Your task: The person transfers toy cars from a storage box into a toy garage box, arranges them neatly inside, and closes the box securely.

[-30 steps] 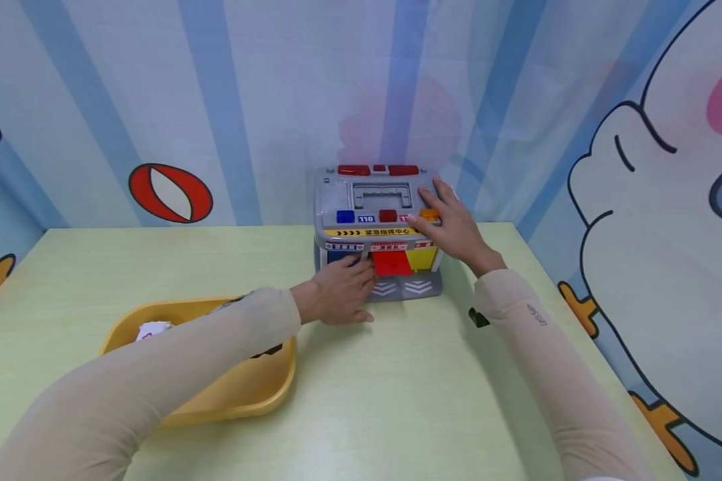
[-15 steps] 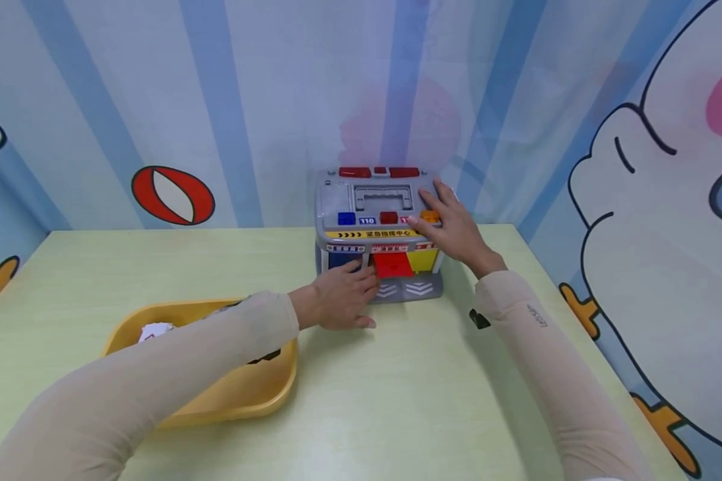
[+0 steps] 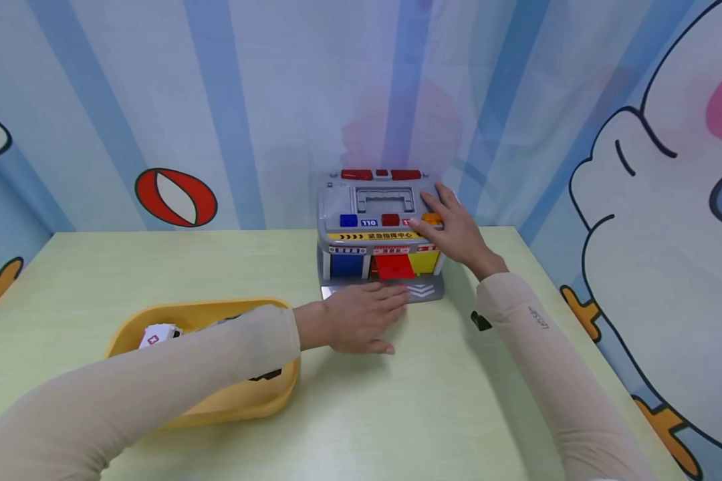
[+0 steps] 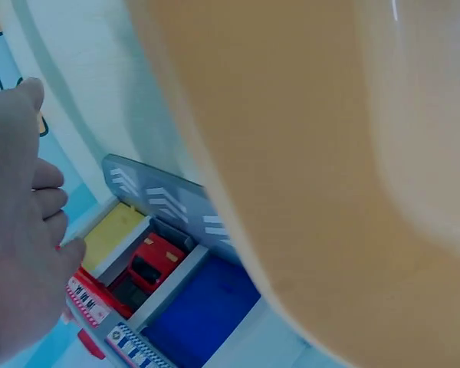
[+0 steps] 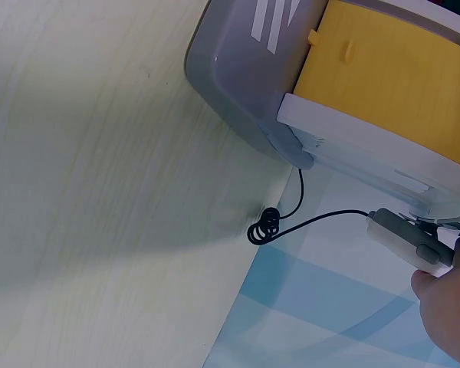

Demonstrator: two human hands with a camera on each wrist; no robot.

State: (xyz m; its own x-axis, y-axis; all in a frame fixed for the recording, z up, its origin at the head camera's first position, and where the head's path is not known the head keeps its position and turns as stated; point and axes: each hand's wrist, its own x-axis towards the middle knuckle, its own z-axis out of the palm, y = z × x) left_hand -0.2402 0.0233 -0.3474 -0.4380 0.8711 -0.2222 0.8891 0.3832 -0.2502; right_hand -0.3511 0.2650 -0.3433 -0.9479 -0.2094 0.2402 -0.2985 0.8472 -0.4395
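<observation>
A grey toy garage [image 3: 335, 200] stands at the back of the table. Its red door [image 3: 395, 267] is swung up and outward, while the blue door [image 3: 345, 265] and yellow door [image 3: 423, 262] hang down. In the left wrist view, a red toy car [image 4: 157, 259] sits inside the middle bay. My left hand [image 3: 361, 318] is just in front of the garage, fingers straight and overlapping its base, holding nothing. My right hand [image 3: 457, 230] rests spread on the roof's right side, thumb beside the orange button [image 3: 431, 218]. A coiled-cord handset [image 5: 408, 244] hangs at the garage's side near that hand.
A yellow bin [image 3: 117, 334] stands left under my left forearm, which hides much of it. Inside lies a white toy piece [image 3: 158, 334] with a red cross. Behind the garage rises a blue striped backdrop [image 3: 289, 100], with printed cartoon figures at both sides.
My left hand has drawn back from the opening at the red door toward me and slightly right, uncovering the blue door. The right hand stays on the roof.
</observation>
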